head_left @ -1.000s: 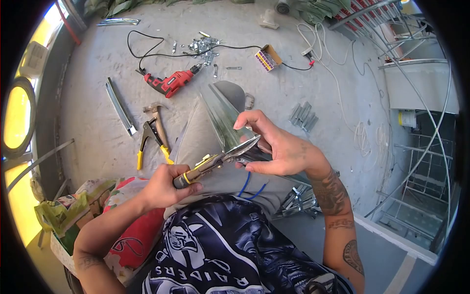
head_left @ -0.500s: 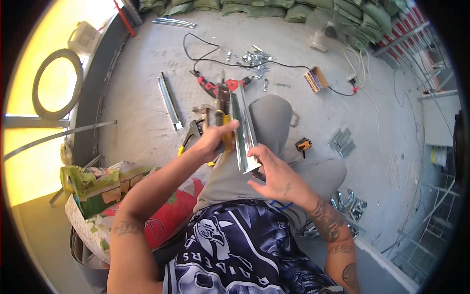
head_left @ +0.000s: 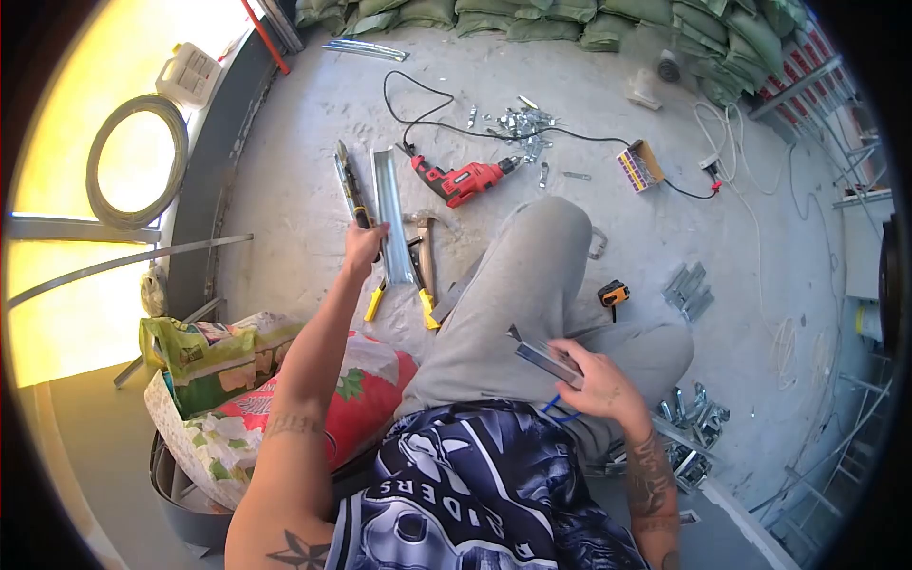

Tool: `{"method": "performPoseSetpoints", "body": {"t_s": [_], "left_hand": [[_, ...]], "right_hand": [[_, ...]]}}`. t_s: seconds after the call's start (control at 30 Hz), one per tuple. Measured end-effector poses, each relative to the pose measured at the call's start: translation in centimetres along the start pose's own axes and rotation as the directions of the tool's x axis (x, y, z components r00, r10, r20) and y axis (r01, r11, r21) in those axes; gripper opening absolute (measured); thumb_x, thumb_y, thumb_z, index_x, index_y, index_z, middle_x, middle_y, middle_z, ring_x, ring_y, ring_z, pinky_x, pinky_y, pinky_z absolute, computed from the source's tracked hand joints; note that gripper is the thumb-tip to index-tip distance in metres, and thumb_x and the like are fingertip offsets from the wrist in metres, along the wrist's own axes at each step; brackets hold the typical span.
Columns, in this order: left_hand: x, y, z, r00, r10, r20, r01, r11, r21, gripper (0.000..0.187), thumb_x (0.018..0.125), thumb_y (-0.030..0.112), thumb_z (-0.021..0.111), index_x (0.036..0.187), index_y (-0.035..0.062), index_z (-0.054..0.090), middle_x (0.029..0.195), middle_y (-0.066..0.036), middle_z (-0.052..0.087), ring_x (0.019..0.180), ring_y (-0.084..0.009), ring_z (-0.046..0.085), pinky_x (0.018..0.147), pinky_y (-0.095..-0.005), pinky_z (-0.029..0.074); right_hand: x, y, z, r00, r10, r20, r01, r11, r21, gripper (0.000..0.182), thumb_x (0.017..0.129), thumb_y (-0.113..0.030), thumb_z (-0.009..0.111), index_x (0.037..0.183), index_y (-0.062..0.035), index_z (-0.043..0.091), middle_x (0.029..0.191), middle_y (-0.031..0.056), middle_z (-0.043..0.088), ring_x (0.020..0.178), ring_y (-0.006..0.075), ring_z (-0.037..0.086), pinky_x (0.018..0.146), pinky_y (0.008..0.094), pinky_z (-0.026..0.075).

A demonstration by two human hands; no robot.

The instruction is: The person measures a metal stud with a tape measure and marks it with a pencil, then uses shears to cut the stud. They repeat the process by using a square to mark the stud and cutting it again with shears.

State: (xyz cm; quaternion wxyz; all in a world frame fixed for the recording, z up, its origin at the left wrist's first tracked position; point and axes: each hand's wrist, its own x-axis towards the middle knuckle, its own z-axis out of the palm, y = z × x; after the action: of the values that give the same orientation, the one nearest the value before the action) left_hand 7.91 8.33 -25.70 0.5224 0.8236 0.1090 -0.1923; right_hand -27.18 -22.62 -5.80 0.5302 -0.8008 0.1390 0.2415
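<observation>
My left hand is closed round the handles of metal snips, out to the left, and a long metal channel lies right beside it, touching the fingers. My right hand, above my lap, grips a short cut piece of metal channel. On the floor between my left hand and my knee lie a hammer and a tool with yellow handles. Beyond them rests a red drill.
Small metal brackets are heaped near the drill's tip. A box stands at the right, above a tape measure. More metal pieces lie further right. Filled bags sit at the lower left.
My hands have moved apart. The left has carried the snips and long channel leftward; the right has drawn back toward my lap with a short piece in it. The view has shifted slightly.
</observation>
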Motion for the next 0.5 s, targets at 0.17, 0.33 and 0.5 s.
{"method": "performPoseSetpoints", "body": {"t_s": [0.17,0.33,0.5], "left_hand": [[7.9,1.3,-1.2,0.967,0.115,-0.227,-0.084,0.986,0.144,0.024,0.079,0.019,0.075,0.085,-0.0043,0.072,0.075,-0.013,0.071,0.064,-0.0222,0.068,0.062,-0.0403,0.053],[11.1,-4.8,-1.5,0.917,-0.028,-0.398,0.166,0.934,0.317,0.048,0.073,0.029,0.066,0.095,-0.0127,0.071,0.094,-0.035,0.070,0.098,-0.0471,0.070,0.088,-0.0503,0.054],[3.5,-14.3,1.9,0.850,-0.280,-0.446,0.424,0.867,0.262,0.059,0.070,0.032,0.073,0.108,-0.0134,0.067,0.114,-0.036,0.067,0.112,-0.0479,0.065,0.101,-0.0492,0.050]], "right_hand": [[1.1,-0.8,-0.2,0.918,-0.230,-0.323,0.121,0.938,-0.325,0.060,0.073,-0.003,0.073,0.130,-0.0017,0.053,0.104,0.0233,0.068,0.095,0.0446,0.066,0.082,0.0474,0.054],[5.0,-3.9,-1.4,0.731,-0.452,-0.511,0.100,0.812,-0.575,0.058,0.066,-0.010,0.084,0.117,-0.0055,0.056,0.095,0.0148,0.061,0.091,0.0360,0.062,0.077,0.0461,0.051],[9.5,-2.4,-1.0,0.732,-0.411,-0.543,0.024,0.812,-0.583,0.059,0.070,-0.020,0.085,0.120,-0.0082,0.056,0.098,0.0108,0.055,0.096,0.0321,0.059,0.079,0.0450,0.049]]}}
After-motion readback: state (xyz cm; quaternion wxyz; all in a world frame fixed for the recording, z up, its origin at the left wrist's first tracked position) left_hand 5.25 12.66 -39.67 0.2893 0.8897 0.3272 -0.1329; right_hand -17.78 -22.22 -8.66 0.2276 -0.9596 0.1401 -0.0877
